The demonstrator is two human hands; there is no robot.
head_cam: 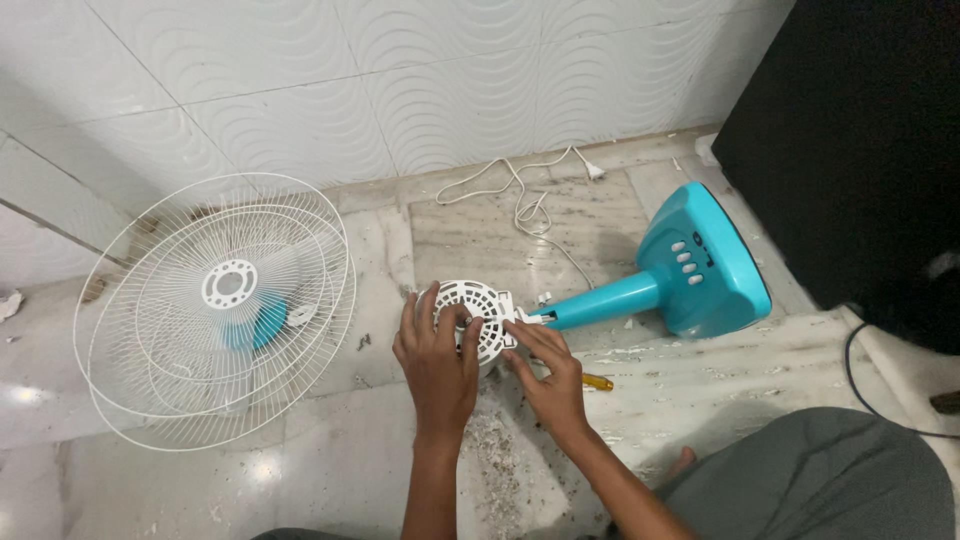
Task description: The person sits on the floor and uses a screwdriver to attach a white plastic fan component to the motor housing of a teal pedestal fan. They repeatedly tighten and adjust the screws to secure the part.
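Far left of both hands, two white wire grilles (215, 310) lie stacked on the marble floor (330, 470), close against the tiled wall (420, 90). A teal blade (258, 322) shows through their wires, under the round white hub at the centre.

The left hand (437, 365) rests on the near left side of the white motor cover (478, 320), a round slotted shell. Its fingers curl over the rim and the thumb presses on the slotted face, so this grip is clenched on the cover. Just below the hands, dust and grit are strewn over the floor.

The right hand (552, 378) sits just right of the left, touching the cover's right edge. Its fingers lie flat and point toward the neck joint; the grip is loose, pressing rather than closed round anything. A yellow screwdriver (597, 381) lies on the floor just beside this hand, partly hidden by it.

Right of the hands, the teal stem (605, 300) runs from the cover to the teal base (705, 260), which carries a row of white buttons. Beyond the hands, a white cord (525, 200) loops across the floor to its plug near the wall. At far right stands a black cabinet (850, 140), and the person's grey-clad knee (820, 470) fills the near right corner.
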